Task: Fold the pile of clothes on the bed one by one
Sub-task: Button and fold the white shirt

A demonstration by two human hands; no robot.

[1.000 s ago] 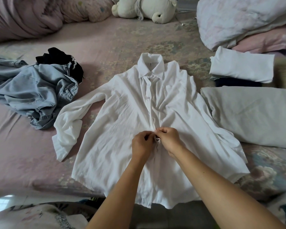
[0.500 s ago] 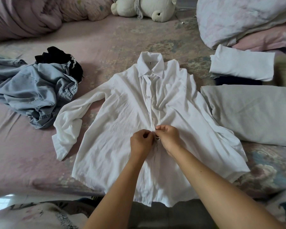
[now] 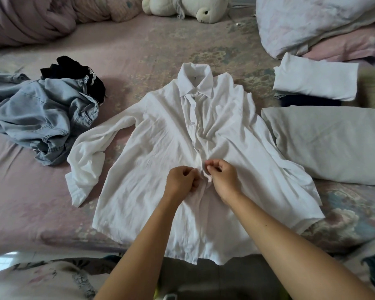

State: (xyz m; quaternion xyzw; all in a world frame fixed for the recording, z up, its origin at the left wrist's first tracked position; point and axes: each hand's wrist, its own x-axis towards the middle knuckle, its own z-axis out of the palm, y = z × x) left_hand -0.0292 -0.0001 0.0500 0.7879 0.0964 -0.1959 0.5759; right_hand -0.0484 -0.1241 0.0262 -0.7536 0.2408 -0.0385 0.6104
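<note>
On the pink floral bed (image 3: 41,202), a white collared shirt (image 3: 160,169) lies spread face up, collar away from the person, sleeves out to both sides. At its button placket, midway down the front, the left hand (image 3: 180,180) and right hand (image 3: 222,178) sit close together, each with curled fingers pinching the fabric edge. To the left lies a crumpled denim garment (image 3: 41,118) with a black garment (image 3: 74,70) behind it. To the right rest a folded white top (image 3: 314,83) and a folded pale-grey piece (image 3: 333,144). A plush toy (image 3: 193,7) lies at the far edge.
</note>
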